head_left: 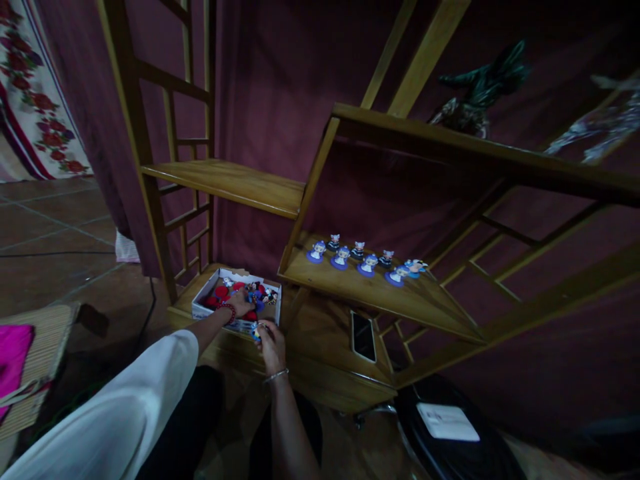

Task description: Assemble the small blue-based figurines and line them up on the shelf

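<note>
My left hand, with a red bead bracelet at the wrist, reaches into an open cardboard box on the lower shelf. Its fingers look stretched out among small toy figurines and red pieces; the fingertips are partly hidden. In front of the box, my right hand is closed around a small figurine with blue and yellow on it. On the raised shelf to the right stand several blue-and-white figurines on purple bases, with darker figurines behind and a light-blue one at the row's end.
A phone lies on the lower shelf, right of my hands. Overhead, a wooden shelf bears a dark green statue. A black chair with a white box stands at lower right. Wooden uprights rise at left.
</note>
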Action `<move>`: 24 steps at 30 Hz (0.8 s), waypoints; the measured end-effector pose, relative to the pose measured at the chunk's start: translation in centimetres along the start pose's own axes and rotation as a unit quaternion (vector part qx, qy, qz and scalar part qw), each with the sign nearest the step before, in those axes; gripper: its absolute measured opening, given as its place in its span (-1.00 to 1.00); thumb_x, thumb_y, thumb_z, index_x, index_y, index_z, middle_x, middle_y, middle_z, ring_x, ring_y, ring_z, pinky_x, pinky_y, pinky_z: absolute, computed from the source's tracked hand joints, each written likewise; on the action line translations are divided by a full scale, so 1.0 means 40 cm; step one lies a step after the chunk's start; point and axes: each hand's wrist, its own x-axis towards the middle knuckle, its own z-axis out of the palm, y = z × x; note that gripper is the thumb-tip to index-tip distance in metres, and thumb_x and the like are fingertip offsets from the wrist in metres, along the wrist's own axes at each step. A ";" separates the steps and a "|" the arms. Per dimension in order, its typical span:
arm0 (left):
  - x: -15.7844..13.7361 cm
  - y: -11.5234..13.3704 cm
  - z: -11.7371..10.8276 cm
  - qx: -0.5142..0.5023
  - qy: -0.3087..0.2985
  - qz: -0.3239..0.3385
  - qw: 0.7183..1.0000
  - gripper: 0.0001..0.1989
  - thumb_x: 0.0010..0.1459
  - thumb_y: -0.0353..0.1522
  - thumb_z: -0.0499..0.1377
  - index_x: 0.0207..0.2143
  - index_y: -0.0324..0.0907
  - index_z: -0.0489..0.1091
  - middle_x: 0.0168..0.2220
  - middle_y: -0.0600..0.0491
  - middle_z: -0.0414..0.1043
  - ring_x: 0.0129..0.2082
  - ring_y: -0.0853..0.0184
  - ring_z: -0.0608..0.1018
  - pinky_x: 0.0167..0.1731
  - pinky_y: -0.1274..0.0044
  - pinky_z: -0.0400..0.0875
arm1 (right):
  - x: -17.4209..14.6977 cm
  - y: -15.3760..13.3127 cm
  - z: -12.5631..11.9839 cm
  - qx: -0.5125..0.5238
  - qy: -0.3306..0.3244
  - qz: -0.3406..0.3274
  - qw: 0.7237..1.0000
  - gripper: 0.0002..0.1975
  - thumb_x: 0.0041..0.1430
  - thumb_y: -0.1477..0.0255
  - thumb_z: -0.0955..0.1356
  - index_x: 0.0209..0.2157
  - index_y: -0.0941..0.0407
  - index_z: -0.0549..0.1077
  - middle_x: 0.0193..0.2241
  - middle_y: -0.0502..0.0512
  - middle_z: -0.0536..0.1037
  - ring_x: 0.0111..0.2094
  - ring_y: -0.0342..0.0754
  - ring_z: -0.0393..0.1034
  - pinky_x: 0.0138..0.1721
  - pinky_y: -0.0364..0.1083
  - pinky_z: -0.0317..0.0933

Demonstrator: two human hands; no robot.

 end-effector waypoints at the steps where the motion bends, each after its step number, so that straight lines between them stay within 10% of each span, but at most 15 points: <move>1: -0.004 0.007 -0.004 -0.005 0.005 -0.013 1.000 -0.74 -0.24 -0.53 0.17 -0.39 -0.24 0.27 -0.58 0.08 0.33 -0.38 0.25 0.45 -0.38 0.53 0.25 | -0.001 -0.001 0.000 0.003 0.000 0.000 1.000 -0.67 -0.19 0.23 0.32 -0.38 0.15 0.47 -0.56 -0.02 0.45 -0.63 -0.20 0.26 -0.68 -0.25 0.12; 8: -0.053 0.066 -0.012 -0.143 -0.035 -0.069 0.987 -0.65 -0.07 -0.50 0.13 -0.15 -0.26 0.30 -0.49 0.07 0.42 -0.46 0.39 0.49 -0.36 0.55 0.37 | -0.007 -0.007 0.004 0.013 0.013 0.011 1.000 -0.66 -0.22 0.24 0.33 -0.39 0.18 0.46 -0.61 -0.02 0.44 -0.68 -0.22 0.23 -0.70 -0.25 0.07; 12: -0.089 0.083 -0.014 -0.338 -0.085 -0.105 0.931 -0.52 -0.12 -0.57 0.15 -0.06 -0.26 0.27 -0.37 -0.01 0.45 -0.40 0.39 0.53 -0.25 0.51 0.40 | -0.008 -0.008 0.000 0.019 0.006 -0.001 1.000 -0.67 -0.20 0.25 0.33 -0.40 0.18 0.47 -0.62 -0.02 0.44 -0.68 -0.22 0.23 -0.70 -0.25 0.07; 24: -0.166 0.077 -0.019 -0.442 -0.107 -0.104 0.884 -0.51 -0.03 -0.56 0.07 0.02 -0.27 0.22 -0.28 -0.08 0.46 -0.32 0.32 0.54 -0.24 0.48 0.41 | -0.009 -0.005 -0.006 0.028 0.011 -0.006 1.000 -0.71 -0.18 0.28 0.32 -0.40 0.16 0.47 -0.60 -0.05 0.45 -0.70 -0.22 0.25 -0.69 -0.23 0.08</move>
